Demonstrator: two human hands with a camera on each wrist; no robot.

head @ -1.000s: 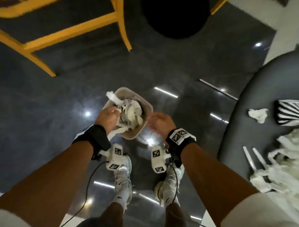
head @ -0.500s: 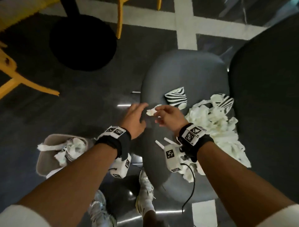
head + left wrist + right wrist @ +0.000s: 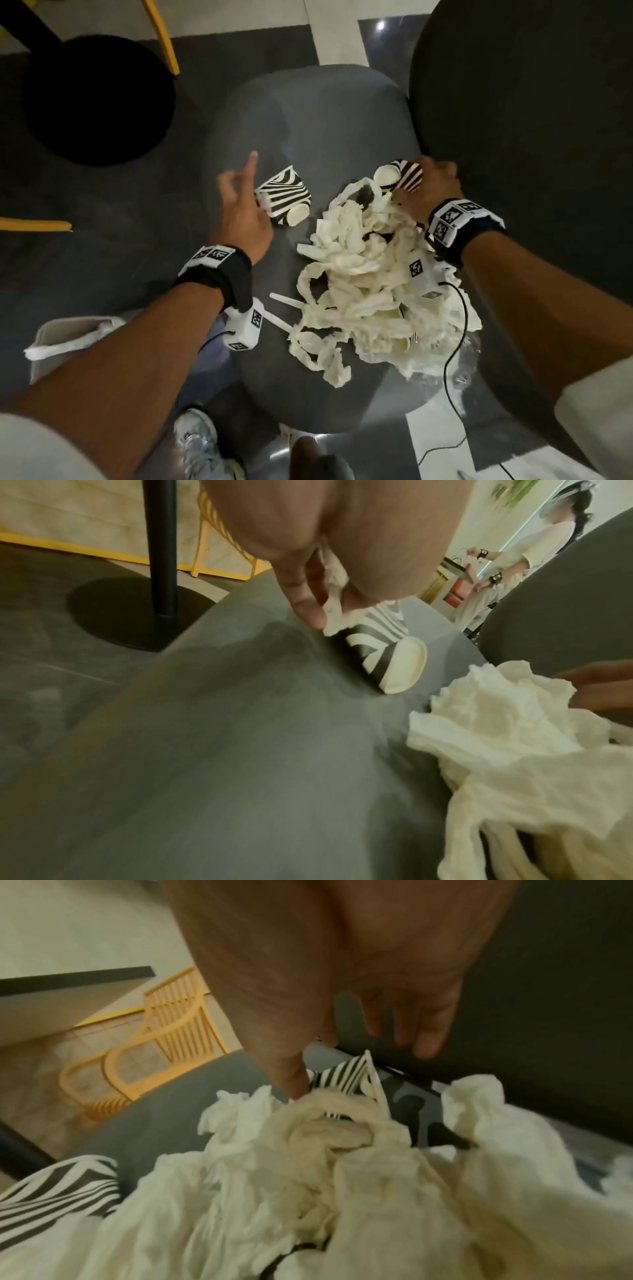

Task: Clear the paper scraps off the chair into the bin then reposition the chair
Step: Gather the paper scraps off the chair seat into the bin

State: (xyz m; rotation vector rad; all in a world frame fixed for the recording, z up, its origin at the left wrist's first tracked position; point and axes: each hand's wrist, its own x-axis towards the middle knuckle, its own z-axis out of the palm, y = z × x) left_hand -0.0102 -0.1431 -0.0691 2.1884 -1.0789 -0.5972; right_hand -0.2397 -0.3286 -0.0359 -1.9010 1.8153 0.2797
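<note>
White tissue already pokes out of the bin [image 3: 51,329] on the floor at left, so clearing has begun, though most remains. The left hand [image 3: 239,209] pinches one small scrap [image 3: 334,615], forefinger out, beside a striped cup [image 3: 284,195]. The grey chair [image 3: 308,113] bears the main paper heap [image 3: 370,284]. The right hand [image 3: 428,192] closes on a second cup [image 3: 406,176]. Two cups are clear to see; repositioning awaits.
</note>
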